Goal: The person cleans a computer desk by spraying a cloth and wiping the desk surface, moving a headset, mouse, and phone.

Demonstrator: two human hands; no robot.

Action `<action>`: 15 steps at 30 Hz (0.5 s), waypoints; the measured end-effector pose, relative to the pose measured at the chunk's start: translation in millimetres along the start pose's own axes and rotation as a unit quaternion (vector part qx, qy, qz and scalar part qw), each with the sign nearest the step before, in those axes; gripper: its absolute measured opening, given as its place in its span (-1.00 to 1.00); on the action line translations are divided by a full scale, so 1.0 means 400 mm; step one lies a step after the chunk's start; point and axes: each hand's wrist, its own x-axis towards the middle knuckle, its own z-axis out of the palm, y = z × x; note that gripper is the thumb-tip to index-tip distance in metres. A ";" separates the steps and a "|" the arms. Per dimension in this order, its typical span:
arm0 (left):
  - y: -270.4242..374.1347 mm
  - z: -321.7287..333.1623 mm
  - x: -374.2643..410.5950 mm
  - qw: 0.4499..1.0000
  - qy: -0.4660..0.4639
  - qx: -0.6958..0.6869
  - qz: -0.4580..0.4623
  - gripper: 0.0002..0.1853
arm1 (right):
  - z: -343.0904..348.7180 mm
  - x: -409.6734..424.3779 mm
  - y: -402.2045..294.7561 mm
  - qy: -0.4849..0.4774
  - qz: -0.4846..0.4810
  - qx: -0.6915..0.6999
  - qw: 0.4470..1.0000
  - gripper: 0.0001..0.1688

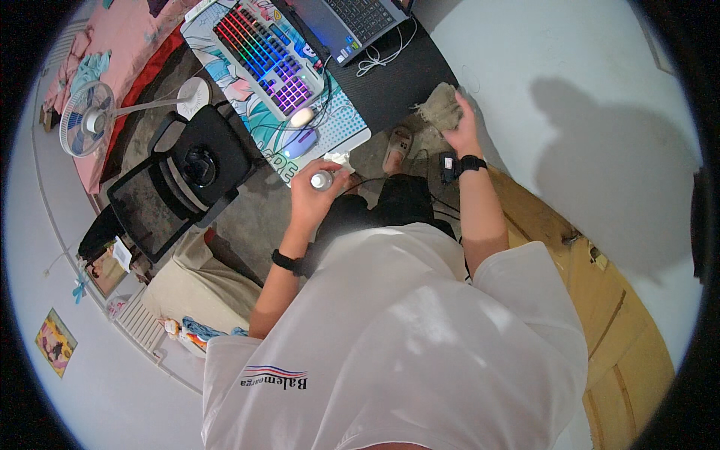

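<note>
My left hand (316,194) is closed around a small bottle with a white cap (321,180), seen from above. A crumpled piece of white tissue or wrapper (340,160) shows just beyond its fingers, by the near corner of the patterned desk mat (337,115); whether the hand touches it I cannot tell. Out to the right, my right hand (464,128) grips a frayed grey-beige cloth (441,108) beside the black desktop's end. The thumb and fingers lie along the cloth's right side.
On the desk are a lit keyboard (269,62), a purple mouse (300,143), a small cream object (302,117), a laptop (360,22) and cables. A mesh office chair (185,163) and a white fan (93,119) stand left. A white wall (590,140) and yellow wooden door (596,304) lie right.
</note>
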 end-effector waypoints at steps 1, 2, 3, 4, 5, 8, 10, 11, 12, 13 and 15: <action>-0.001 0.003 0.002 1.000 -0.006 0.001 -0.002 -0.78 | -0.006 0.002 0.006 -0.014 0.012 -0.036 0.999 -0.47; -0.002 0.005 0.005 1.000 -0.009 0.001 0.001 -0.78 | -0.015 0.006 0.015 -0.028 0.024 -0.072 0.997 -0.46; -0.002 0.008 0.008 1.000 -0.010 0.001 0.004 -0.78 | -0.016 0.005 0.022 -0.042 0.037 -0.108 0.993 -0.46; -0.002 0.010 0.010 1.000 -0.012 0.001 0.006 -0.78 | -0.014 0.000 0.021 -0.044 0.052 -0.125 0.990 -0.53; -0.003 0.013 0.010 1.000 -0.009 0.002 0.010 -0.78 | -0.018 0.005 0.023 -0.052 0.040 -0.140 0.988 -0.47; 0.004 0.018 0.020 1.000 -0.007 0.006 0.018 -0.78 | -0.075 0.060 0.039 -0.006 -0.002 -0.166 0.986 -0.39; 0.016 0.017 0.021 1.000 -0.008 0.014 0.009 -0.78 | -0.101 0.085 0.048 0.107 -0.022 -0.157 0.982 -0.43; 0.013 0.020 0.022 1.000 -0.006 0.007 0.014 -0.77 | -0.116 0.096 0.051 0.159 -0.027 -0.147 0.976 -0.42; 0.007 0.021 0.022 1.000 -0.002 0.001 0.018 -0.76 | -0.110 0.097 0.053 0.202 -0.021 -0.131 0.970 -0.35; 0.003 0.022 0.021 1.000 0.003 -0.005 0.022 -0.76 | -0.101 0.093 0.056 0.244 -0.015 -0.115 0.963 -0.29; 0.005 0.022 0.020 1.000 -0.003 -0.001 0.016 -0.76 | -0.106 0.104 0.065 0.304 -0.025 -0.125 0.944 -0.17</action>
